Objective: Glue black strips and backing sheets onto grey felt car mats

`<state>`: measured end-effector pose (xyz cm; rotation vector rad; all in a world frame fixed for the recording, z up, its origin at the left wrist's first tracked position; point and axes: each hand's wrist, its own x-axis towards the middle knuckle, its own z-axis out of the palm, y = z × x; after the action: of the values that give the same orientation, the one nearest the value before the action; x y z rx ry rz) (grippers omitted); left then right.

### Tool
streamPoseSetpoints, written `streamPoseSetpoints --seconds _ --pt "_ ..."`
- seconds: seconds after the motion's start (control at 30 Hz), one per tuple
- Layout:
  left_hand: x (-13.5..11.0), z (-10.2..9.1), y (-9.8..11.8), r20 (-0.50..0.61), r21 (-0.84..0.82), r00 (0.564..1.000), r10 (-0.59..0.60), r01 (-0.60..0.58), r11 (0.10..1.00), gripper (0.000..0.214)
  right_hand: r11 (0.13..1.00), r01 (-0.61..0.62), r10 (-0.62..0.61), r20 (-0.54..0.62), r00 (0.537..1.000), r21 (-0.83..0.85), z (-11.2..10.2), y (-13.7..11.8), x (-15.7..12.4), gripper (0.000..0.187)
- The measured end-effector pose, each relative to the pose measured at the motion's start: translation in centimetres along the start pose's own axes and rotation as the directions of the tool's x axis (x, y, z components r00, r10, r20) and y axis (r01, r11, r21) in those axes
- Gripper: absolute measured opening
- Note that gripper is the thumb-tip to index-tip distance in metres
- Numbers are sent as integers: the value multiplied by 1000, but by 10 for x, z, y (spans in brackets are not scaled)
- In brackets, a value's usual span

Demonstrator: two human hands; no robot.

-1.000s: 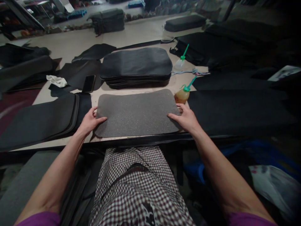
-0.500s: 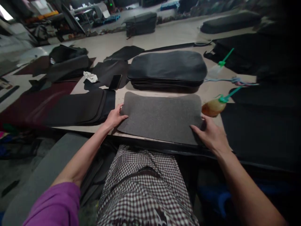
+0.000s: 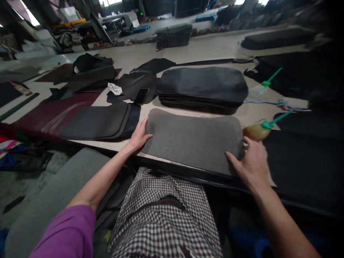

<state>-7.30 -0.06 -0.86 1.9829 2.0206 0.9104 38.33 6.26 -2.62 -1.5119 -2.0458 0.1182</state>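
A grey curved-edged panel (image 3: 190,141), perhaps backed leather, lies flat along the front edge of the table. At its left end my left hand (image 3: 139,135) rests, fingers stretched out along the edge and thumb touching the corner. My right hand (image 3: 251,157) is at the other end, thumb over the panel's edge and fingers apart from it, just below a squeeze bottle (image 3: 256,132) of amber liquid with a green nozzle. Behind the panel sits a stack of black rounded panels (image 3: 201,86). Left of my left hand is a smaller pile of dark grey panels (image 3: 94,122).
A phone (image 3: 141,96) and a crumpled white tissue (image 3: 114,89) lie on dark scraps. A second green-nozzled bottle (image 3: 259,89) and a twisted cord (image 3: 281,104) are at right. Dark sheets (image 3: 303,161) cover the right side; maroon material (image 3: 56,114) spreads leftward.
The camera view has shifted, so the table appears lower and further right. My right hand's fingers have lifted and spread a little at the panel's end; the panel stays flat.
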Motion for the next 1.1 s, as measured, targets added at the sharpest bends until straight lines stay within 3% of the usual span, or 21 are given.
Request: streamPoseSetpoints --seconds 0.07,0.2,0.27,0.37,0.43,0.5,0.73,0.8,0.87,0.93,1.0,1.03,1.1 --pt "-2 4 2 -37 30 999 18 -17 999 83 991 128 -129 -65 989 -24 0 -2 0 71" --pt "-4 14 33 -91 150 992 83 -69 986 62 962 273 -273 14 962 17 11 5 -1 40" --pt "-2 24 59 13 130 985 173 -173 976 60 950 309 -311 54 949 52 19 12 -2 34" --pt "5 46 93 252 86 919 303 -333 939 66 945 322 -325 71 943 53 27 20 -3 33" --pt "13 59 103 339 121 880 334 -393 912 70 950 308 -312 76 947 53 28 21 -3 32" --pt "19 67 101 354 190 877 325 -408 893 74 958 278 -283 83 956 71 25 19 -3 32" --pt "28 74 69 364 286 888 279 -392 874 70 962 113 -140 95 986 249 7 0 -2 24" --pt "29 76 66 356 281 889 290 -397 874 70 951 3 -20 52 998 311 2 0 1 19" --pt "29 78 66 349 279 888 300 -404 871 69 919 -171 211 -76 974 355 -1 6 6 18" --pt "28 80 66 347 282 886 309 -412 867 69 857 -328 441 -237 866 397 -3 18 15 30" --pt "28 81 67 346 290 886 310 -415 862 69 807 -400 551 -312 774 433 -1 33 28 53" --pt "28 81 67 344 296 887 309 -415 861 69 800 -410 562 -309 767 438 2 40 35 65" --pt "28 81 67 340 303 889 307 -413 859 69 831 -390 501 -228 835 397 7 50 50 81"
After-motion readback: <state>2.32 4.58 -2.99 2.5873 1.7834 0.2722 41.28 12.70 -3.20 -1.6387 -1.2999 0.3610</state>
